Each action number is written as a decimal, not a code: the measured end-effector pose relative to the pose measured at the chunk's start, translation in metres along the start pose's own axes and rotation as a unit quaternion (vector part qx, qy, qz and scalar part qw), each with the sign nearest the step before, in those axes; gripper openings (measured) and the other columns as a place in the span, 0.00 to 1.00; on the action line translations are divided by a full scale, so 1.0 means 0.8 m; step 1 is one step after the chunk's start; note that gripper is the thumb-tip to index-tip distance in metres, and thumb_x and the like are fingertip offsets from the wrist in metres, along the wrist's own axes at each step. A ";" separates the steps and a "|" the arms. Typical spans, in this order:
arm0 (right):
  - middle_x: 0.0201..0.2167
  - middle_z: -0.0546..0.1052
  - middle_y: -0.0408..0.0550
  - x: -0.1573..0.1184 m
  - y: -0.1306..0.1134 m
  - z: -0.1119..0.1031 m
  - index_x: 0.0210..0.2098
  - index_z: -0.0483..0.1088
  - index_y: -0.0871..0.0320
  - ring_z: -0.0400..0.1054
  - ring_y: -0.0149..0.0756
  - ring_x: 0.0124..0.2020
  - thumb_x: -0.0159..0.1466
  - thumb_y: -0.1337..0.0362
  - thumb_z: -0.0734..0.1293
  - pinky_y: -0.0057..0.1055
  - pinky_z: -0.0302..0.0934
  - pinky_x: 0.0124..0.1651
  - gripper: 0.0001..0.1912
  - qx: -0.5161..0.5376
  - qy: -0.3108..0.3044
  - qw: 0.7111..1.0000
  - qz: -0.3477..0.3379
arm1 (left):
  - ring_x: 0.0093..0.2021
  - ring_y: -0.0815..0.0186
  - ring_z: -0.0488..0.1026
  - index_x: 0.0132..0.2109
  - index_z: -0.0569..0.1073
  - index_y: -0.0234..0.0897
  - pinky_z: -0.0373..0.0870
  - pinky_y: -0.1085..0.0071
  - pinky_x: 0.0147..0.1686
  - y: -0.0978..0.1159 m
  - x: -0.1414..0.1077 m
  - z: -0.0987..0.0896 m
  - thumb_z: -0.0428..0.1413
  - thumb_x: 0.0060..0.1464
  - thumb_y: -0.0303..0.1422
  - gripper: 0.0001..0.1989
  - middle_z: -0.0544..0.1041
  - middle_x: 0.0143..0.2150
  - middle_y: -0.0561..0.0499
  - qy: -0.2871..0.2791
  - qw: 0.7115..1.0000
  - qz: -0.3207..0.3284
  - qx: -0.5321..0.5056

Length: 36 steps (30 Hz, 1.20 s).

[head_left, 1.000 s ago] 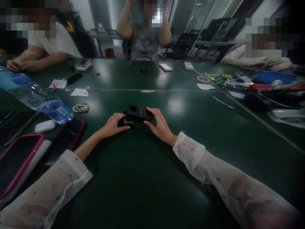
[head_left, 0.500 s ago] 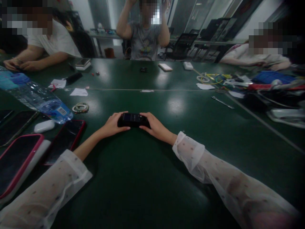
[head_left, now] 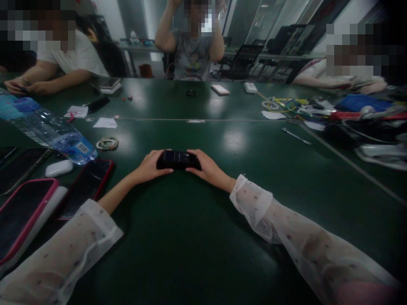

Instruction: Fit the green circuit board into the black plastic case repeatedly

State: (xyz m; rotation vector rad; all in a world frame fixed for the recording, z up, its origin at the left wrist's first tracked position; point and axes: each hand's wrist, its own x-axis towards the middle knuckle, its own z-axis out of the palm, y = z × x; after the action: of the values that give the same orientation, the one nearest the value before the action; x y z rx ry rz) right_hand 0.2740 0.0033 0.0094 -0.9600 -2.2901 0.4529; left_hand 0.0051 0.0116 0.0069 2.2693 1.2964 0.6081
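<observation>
Between my two hands is a small black device (head_left: pixel 178 160) with a dark screen and a few light marks on its upper face. My left hand (head_left: pixel 153 164) grips its left end, thumb along the near side and fingers at the far side. On the right end, my right hand (head_left: pixel 205 167) holds it the same way. The device is at the green table (head_left: pixel 190 237); whether it rests on the surface or is slightly raised I cannot tell. A beaded bracelet (head_left: pixel 107 144) lies beyond my left hand.
Left of my left arm are a red-edged phone (head_left: pixel 87 188), a pink-edged phone (head_left: pixel 27 216), a white earbud case (head_left: pixel 59 168) and a tilted water bottle (head_left: pixel 60 135). A wrench (head_left: pixel 296 136) and a cluttered pile with cables (head_left: pixel 286 103) lie right. Several people sit around the table.
</observation>
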 end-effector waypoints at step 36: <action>0.51 0.68 0.53 0.000 -0.003 -0.003 0.57 0.57 0.53 0.65 0.46 0.53 0.61 0.65 0.69 0.51 0.64 0.56 0.28 -0.003 0.006 0.998 -0.068 | 0.55 0.53 0.68 0.58 0.68 0.45 0.64 0.55 0.55 0.011 0.001 -0.016 0.51 0.60 0.48 0.23 0.71 0.57 0.48 -0.061 0.977 -0.040 -0.201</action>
State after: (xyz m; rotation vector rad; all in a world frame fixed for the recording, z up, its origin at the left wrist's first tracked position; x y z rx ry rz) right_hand 0.2742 0.0018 0.0124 -0.8000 -2.3302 0.3816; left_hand 0.0041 0.0105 0.0221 1.8840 1.0863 0.6282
